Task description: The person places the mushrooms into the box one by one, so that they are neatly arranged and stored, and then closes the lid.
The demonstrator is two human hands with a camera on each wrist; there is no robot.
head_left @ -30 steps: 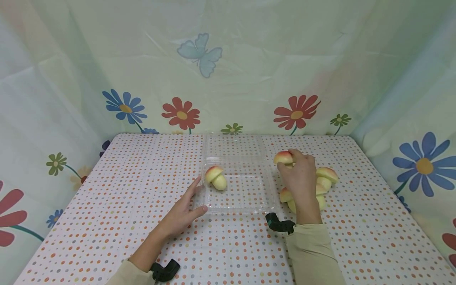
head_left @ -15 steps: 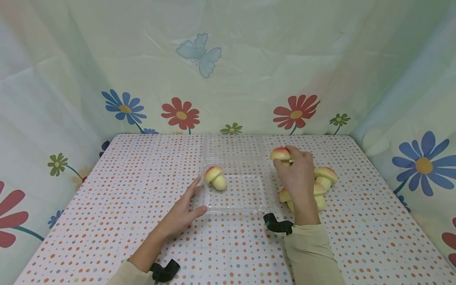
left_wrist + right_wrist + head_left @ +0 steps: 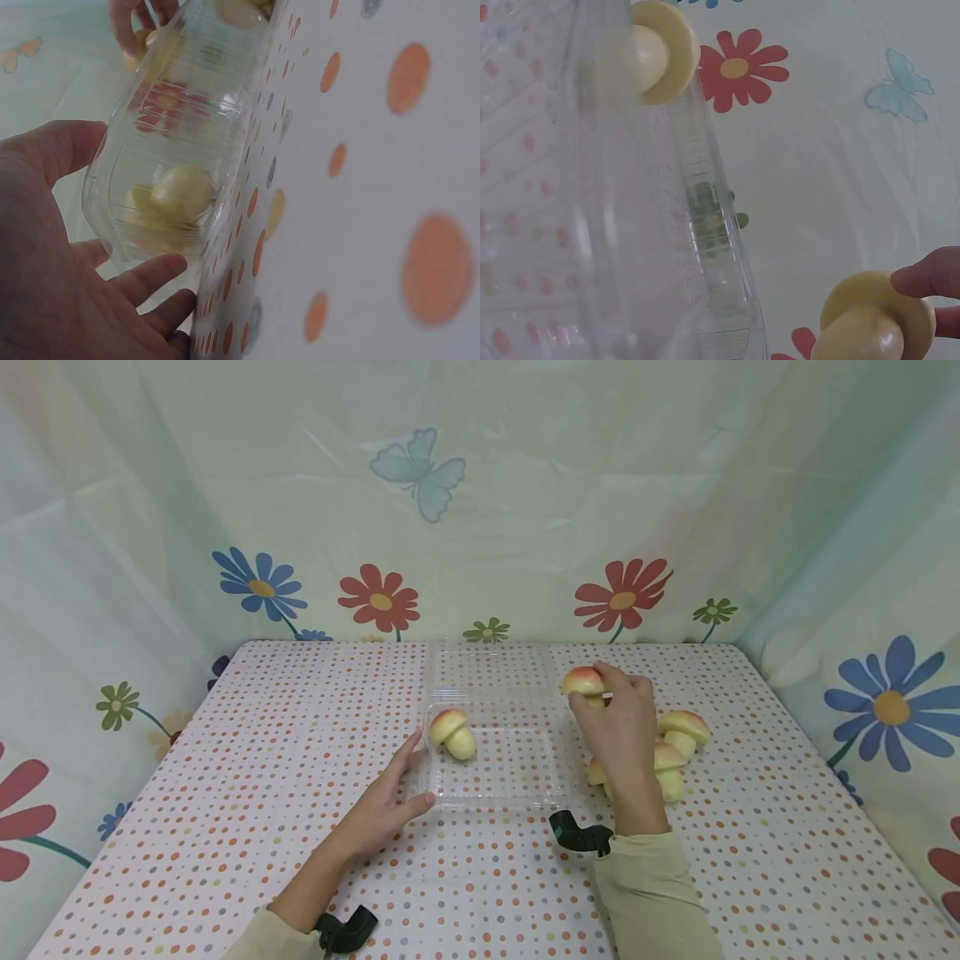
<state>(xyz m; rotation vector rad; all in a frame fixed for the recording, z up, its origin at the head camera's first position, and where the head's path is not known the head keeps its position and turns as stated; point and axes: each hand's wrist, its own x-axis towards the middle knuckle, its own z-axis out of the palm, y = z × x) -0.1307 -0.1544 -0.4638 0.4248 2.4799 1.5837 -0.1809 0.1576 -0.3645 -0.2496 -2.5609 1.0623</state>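
Observation:
A clear plastic clamshell box (image 3: 517,777) lies with its lid spread back on the table. Inside its left end is a toy mushroom (image 3: 453,734) with a yellow stem and red-tinged cap. My left hand (image 3: 382,806) rests against the box's left side, fingers extended and thumb near the front corner; the left wrist view shows it beside the clear wall (image 3: 112,172). Off the box's right edge, my right hand (image 3: 621,718) pinches another toy mushroom (image 3: 582,682) between thumb and fingers. The right wrist view shows this held mushroom (image 3: 862,322) from its stem side.
More toy mushrooms (image 3: 684,733) lie in a cluster right of the box, partly hidden by my right wrist. A dotted cloth (image 3: 300,710) covers the table. Flowered curtains (image 3: 525,527) stand behind it and at both sides.
My right hand has carried its mushroom a little left and away from me, toward the box, leaving the cluster. The left hand has stayed at the box.

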